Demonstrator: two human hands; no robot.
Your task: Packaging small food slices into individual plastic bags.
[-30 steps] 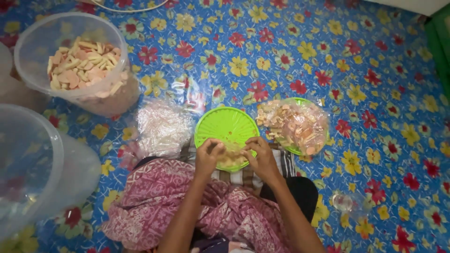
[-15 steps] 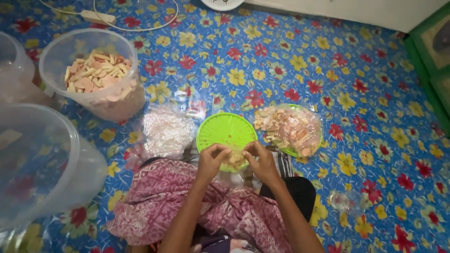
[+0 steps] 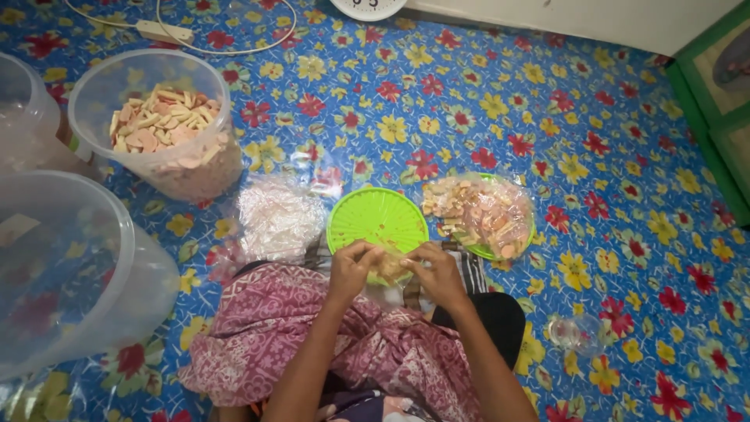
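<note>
My left hand [image 3: 351, 267] and my right hand [image 3: 434, 273] meet over my lap, both pinching a small clear bag of pale crackers [image 3: 391, 266]. The bag hangs just over the near rim of a round green slotted plate [image 3: 375, 219] on the floor. To the right of the plate lies a second green plate heaped with pink and beige crackers under clear plastic [image 3: 484, 215]. A pile of small empty clear bags [image 3: 277, 219] lies to the left of the plate.
A clear tub of crackers [image 3: 160, 129] stands at the left, with two more clear tubs [image 3: 62, 266] nearer me. A white power strip and cable [image 3: 168, 31] lie at the top. A green frame [image 3: 715, 94] borders the right. Blue flowered mat [image 3: 484, 94] covers the floor.
The view has tilted upward, so more floor shows at the top. My hands stay together at the plate's near rim, working the small bag.
</note>
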